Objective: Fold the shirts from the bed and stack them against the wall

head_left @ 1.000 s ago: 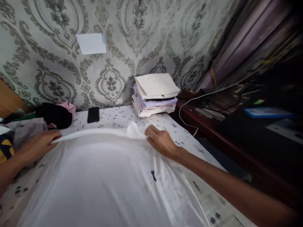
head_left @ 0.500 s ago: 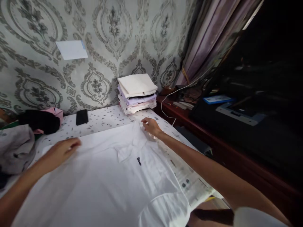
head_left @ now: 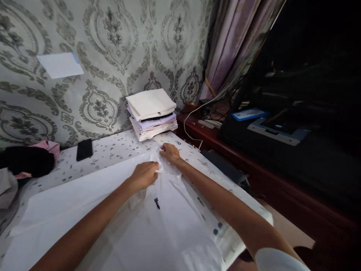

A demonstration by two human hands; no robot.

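Observation:
A white shirt (head_left: pixel 169 226) with small dark lettering is spread over the patterned table cover, its collar end toward the wall. My left hand (head_left: pixel 145 175) is closed on the fabric near the collar, fingers curled around a bunched bit. Just beyond it, to the right, my right hand (head_left: pixel 170 153) pinches the shirt's far edge. The cloth between the two hands is gathered and creased. Behind the hands stands a stack of folded clothes (head_left: pixel 152 113), white on top with lilac and pinkish layers below.
A black phone (head_left: pixel 84 149) lies on the table cover (head_left: pixel 118 145). Heaped dark, pink and grey clothes (head_left: pixel 28 162) are at the left. At the right a dark red cabinet (head_left: pixel 254 165) carries a white cable (head_left: pixel 191 113) and a large black screen (head_left: pixel 296 94).
My left hand has moved right across the shirt and taken hold near the collar. My right hand stays at the far edge. The view has turned slightly to the right.

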